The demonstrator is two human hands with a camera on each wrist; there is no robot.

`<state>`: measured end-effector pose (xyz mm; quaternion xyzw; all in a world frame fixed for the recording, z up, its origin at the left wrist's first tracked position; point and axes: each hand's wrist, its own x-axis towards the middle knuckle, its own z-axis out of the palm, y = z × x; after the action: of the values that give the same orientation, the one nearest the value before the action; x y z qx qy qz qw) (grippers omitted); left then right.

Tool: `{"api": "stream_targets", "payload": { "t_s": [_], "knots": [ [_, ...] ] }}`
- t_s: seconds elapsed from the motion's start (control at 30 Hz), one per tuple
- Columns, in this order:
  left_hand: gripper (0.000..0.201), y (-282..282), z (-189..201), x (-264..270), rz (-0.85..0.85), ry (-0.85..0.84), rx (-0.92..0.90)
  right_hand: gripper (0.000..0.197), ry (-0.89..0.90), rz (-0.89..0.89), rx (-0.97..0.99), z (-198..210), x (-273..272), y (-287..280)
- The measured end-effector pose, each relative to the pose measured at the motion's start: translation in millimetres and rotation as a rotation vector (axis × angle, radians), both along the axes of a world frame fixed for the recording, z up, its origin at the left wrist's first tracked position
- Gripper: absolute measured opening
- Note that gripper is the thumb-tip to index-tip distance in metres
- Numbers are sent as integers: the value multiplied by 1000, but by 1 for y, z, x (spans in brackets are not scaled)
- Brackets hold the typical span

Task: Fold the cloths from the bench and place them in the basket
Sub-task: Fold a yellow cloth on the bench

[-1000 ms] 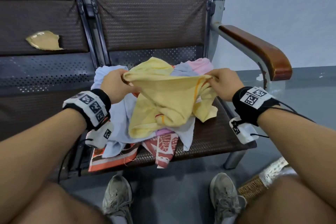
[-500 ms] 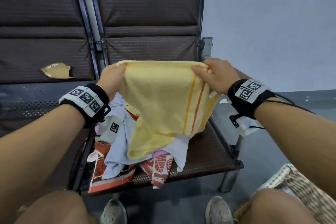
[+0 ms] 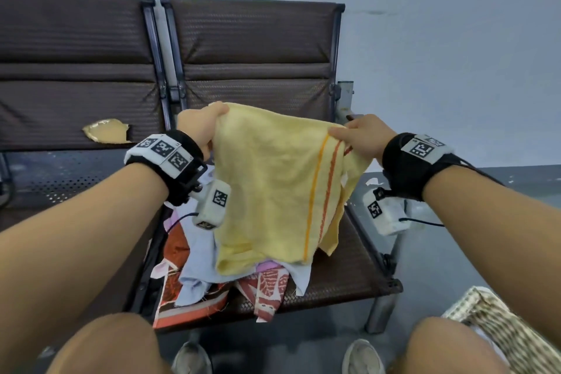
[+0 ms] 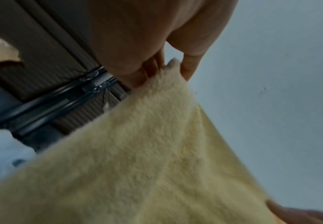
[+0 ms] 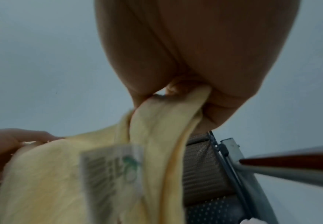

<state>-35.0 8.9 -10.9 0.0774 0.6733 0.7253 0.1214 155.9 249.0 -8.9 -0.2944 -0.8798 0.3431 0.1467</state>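
Note:
A yellow cloth (image 3: 273, 188) with two orange stripes hangs stretched between my hands above the bench seat. My left hand (image 3: 202, 123) pinches its top left corner, and my right hand (image 3: 361, 136) pinches the top right edge by the stripes. The left wrist view shows the yellow cloth (image 4: 147, 159) running down from my pinching fingers (image 4: 185, 68). In the right wrist view the yellow cloth (image 5: 156, 136) is bunched in my right hand, and a white label (image 5: 112, 174) shows on it. Under it a pile of cloths (image 3: 212, 270) lies on the seat: light blue, pink and red-patterned pieces. The woven basket (image 3: 498, 331) sits at the lower right.
The brown bench (image 3: 255, 39) has two seats against a grey wall. The left backrest has a torn patch (image 3: 106, 130). A wooden armrest (image 5: 290, 160) stands at the right end. My knees and shoes are at the bottom, on a grey floor.
Both hands have lifted the yellow cloth off the pile and spread it out flat between them. The head view has tilted up, showing more of the backrests and the basket.

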Motion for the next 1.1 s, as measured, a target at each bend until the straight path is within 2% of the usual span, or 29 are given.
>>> {"api": "stream_targets", "payload": {
  "t_s": [0.03, 0.1, 0.27, 0.37, 0.4, 0.47, 0.5, 0.53, 0.6, 0.63, 0.67, 0.73, 0.8, 0.87, 0.97, 1.1],
  "knots": [
    [27, 4, 1, 7, -13, -42, 38, 37, 32, -10, -118, -2, -3, -6],
    [27, 13, 1, 22, -45, -78, 77, 38, 94, -37, -340, -6, -9, -22],
    [16, 32, -5, 75, -296, -6, 66, 32, 213, -6, -622, -6, -20, -58],
    [20, 37, -13, 102, -438, 131, -21, 60, 214, 42, -786, -4, -19, -70],
    [17, 36, -15, 106, -468, 177, -66, 60, 197, 69, -812, -3, -19, -72],
    [18, 34, -16, 107, -498, 186, -98, 35, 198, 82, -791, -1, -16, -76],
    [26, 33, -15, 102, -470, 129, -68, 21, 199, 61, -744, -1, -14, -76],
    [34, 31, -14, 97, -396, 72, -28, 14, 196, 43, -694, -1, -13, -77],
    [30, 31, -15, 83, -221, 97, -19, 27, 171, 84, -621, 1, -8, -77],
    [29, 30, -17, 78, -191, 148, -46, 33, 149, 146, -602, 4, -6, -78],
    [38, 29, -19, 76, -226, 178, -80, 35, 137, 212, -599, 6, -4, -80],
    [52, 28, -24, 72, -435, 132, -122, 32, 124, 310, -621, 12, 1, -84],
    [38, 25, -24, 67, -683, 59, -121, 31, 112, 365, -663, 16, 2, -81],
    [31, 24, -20, 62, -791, 17, -110, 29, 113, 362, -723, 15, 3, -73],
    [37, 33, -16, 52, -697, 37, -117, 39, 89, 295, -765, 12, 4, -53],
    [24, 57, -15, 34, -513, 228, -178, 38, -29, 137, -594, 8, -3, -24]
  ]
}}
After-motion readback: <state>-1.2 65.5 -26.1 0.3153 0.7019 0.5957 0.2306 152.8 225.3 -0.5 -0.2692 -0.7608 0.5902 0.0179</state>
